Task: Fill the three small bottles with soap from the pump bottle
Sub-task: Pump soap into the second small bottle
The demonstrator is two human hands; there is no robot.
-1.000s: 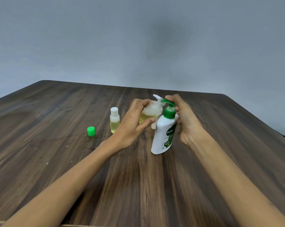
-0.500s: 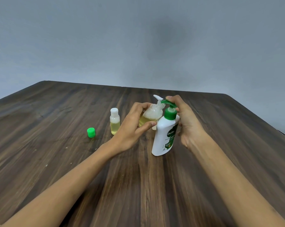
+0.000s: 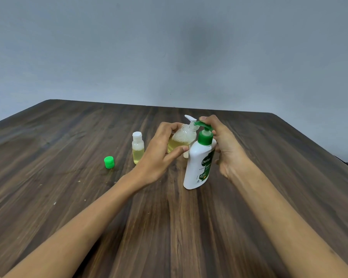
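Tabletop (image 3: 169, 227): dark brown wood grain, running from the near edge to a grey wall.
Pump bottle (image 3: 199, 165): white body with a green label, green collar and green pump head; it stands just right of centre, tilted a little to the right.
Right hand (image 3: 227, 149): fingers curled around the pump bottle, with one fingertip on top of the green pump head.
Left hand (image 3: 161, 155): fingers and thumb wrapped around a small clear bottle, holding it tilted above the tabletop.
Small clear bottle (image 3: 182, 140): yellowish soap in the lower part, foamy and clear above; its mouth sits at the green spout, with a white flip cap sticking up behind.
Green cap (image 3: 109, 162): loose on the tabletop, well left of the hands.
Small capped bottle (image 3: 138, 150): upright between the green cap and the left hand, white cap on, about half full of pale yellow soap.
White object (image 3: 186, 154): partly hidden behind the pump bottle; cannot tell what it is.
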